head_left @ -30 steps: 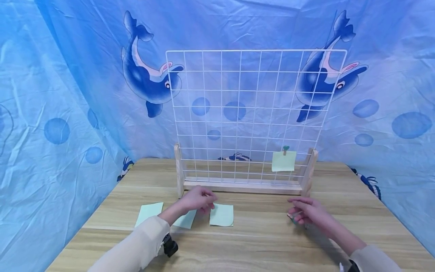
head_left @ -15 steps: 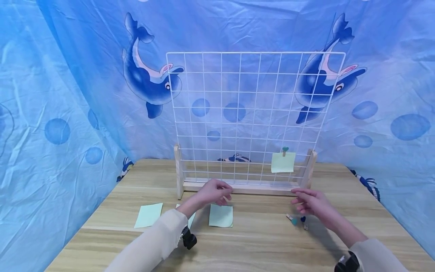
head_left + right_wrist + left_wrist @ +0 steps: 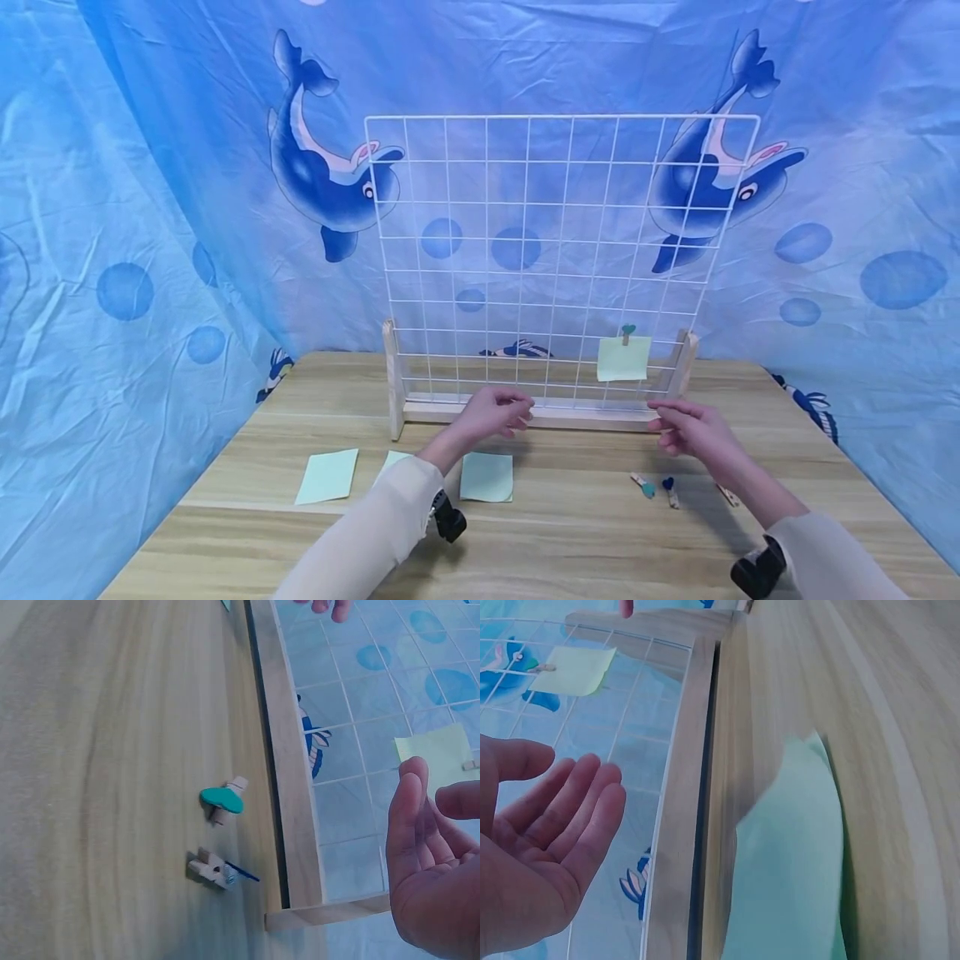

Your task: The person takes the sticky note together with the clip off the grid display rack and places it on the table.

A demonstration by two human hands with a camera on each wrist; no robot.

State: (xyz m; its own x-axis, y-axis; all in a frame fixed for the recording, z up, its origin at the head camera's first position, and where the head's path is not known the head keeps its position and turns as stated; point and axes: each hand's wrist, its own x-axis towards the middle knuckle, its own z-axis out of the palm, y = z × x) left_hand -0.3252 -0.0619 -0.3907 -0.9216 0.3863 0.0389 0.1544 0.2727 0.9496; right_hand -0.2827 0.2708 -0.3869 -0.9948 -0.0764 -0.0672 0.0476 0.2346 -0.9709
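Observation:
My left hand [image 3: 497,412] hovers before the base of the white wire grid [image 3: 528,242], fingers loosely bent; the left wrist view shows nothing between them. Below it on the table lies a pale green sticky note [image 3: 486,477]. My right hand [image 3: 693,432] is raised near the grid's right end, also holding nothing. Another sticky note [image 3: 623,360] hangs on the grid's lower right from a small clothespin [image 3: 626,337] with a green heart. Beneath the right hand lie a green-heart clothespin [image 3: 223,799], a dark-blue-heart clothespin [image 3: 214,870] and a third clothespin [image 3: 727,495], partly behind the forearm.
A sticky note [image 3: 327,477] lies at the left of the wooden table [image 3: 555,550]. Another note [image 3: 392,460] is mostly covered by the left sleeve. Wooden feet [image 3: 393,383] stand at the grid's ends, joined by a low bar. A blue dolphin-print curtain [image 3: 225,167] surrounds the table.
My left hand has moved right and up, past the loose notes toward the grid's base. The right hand has risen away from the clothespins, which now show on the table.

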